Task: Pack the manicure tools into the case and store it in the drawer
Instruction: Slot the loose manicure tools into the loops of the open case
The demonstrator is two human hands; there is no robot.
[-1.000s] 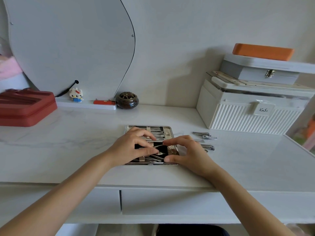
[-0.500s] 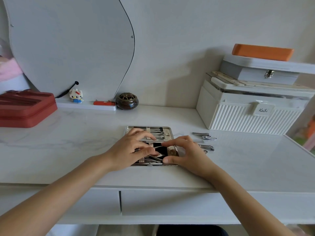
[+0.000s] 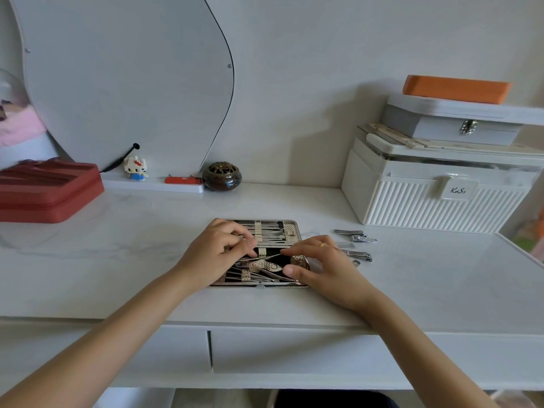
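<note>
The manicure case (image 3: 291, 231) lies open on the white table, its black lining crossed by gold straps that hold several metal tools. My left hand (image 3: 215, 254) curls over the case's left half, fingertips pinching at a gold strap (image 3: 262, 252) in the middle. My right hand (image 3: 321, 266) pinches the right end of a thin metal tool (image 3: 270, 255) that points left toward that strap, its thumb low by the case's front edge. Loose nail clippers (image 3: 356, 235) and a second pair of nail clippers (image 3: 357, 256) lie on the table right of the case. The drawer front (image 3: 294, 351) below the table edge is closed.
A white ribbed box (image 3: 435, 201) with a grey box and an orange block stacked on top stands at the back right. A red case (image 3: 44, 195) sits at the far left. A dark round pot (image 3: 222, 179), a small figurine (image 3: 136, 169) and a mirror line the back.
The thin tool has slid a little left toward the strap. Both hands stay over the case with only small finger movements.
</note>
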